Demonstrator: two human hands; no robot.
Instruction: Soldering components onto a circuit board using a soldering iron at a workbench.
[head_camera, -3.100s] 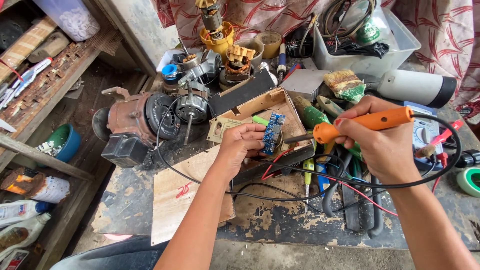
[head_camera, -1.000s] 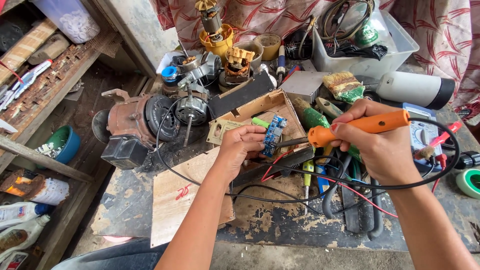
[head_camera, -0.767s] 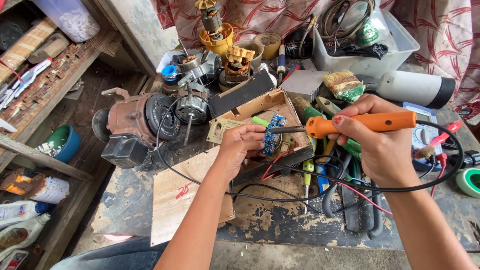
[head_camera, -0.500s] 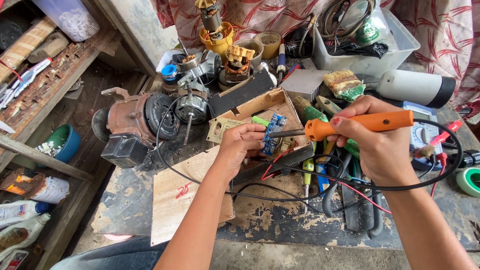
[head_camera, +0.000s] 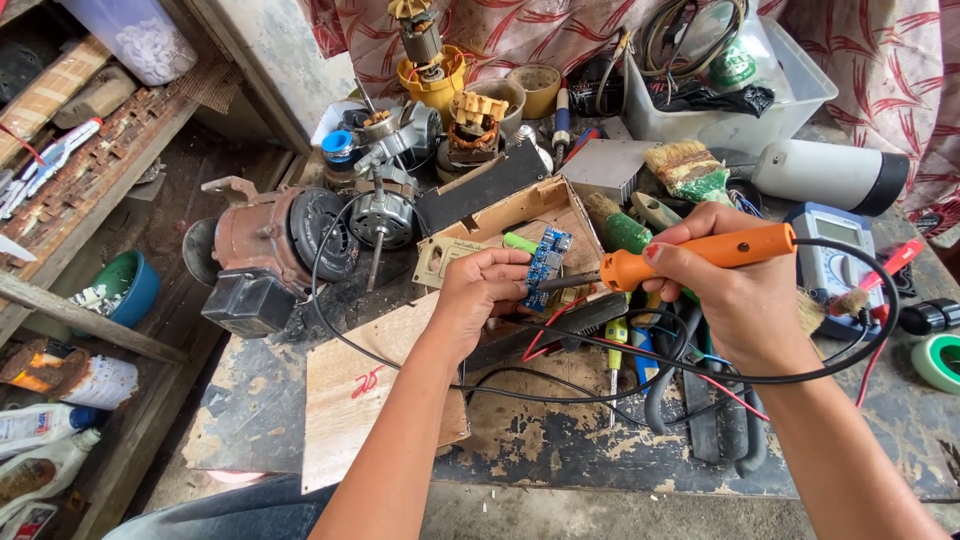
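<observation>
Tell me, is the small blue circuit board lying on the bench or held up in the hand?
Held up: the left hand pinches the blue circuit board above the bench, with the soldering iron tip at its edge.

We see the left hand (head_camera: 480, 295) holding a small blue board (head_camera: 546, 268). The right hand (head_camera: 735, 290) holds an orange soldering iron (head_camera: 700, 256), its tip touching the board.

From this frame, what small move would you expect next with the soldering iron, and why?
Probably a slight nudge of the iron's tip onto a joint: the right hand holds the orange soldering iron with its tip at the edge of the small blue circuit board, which the left hand steadies.
</observation>
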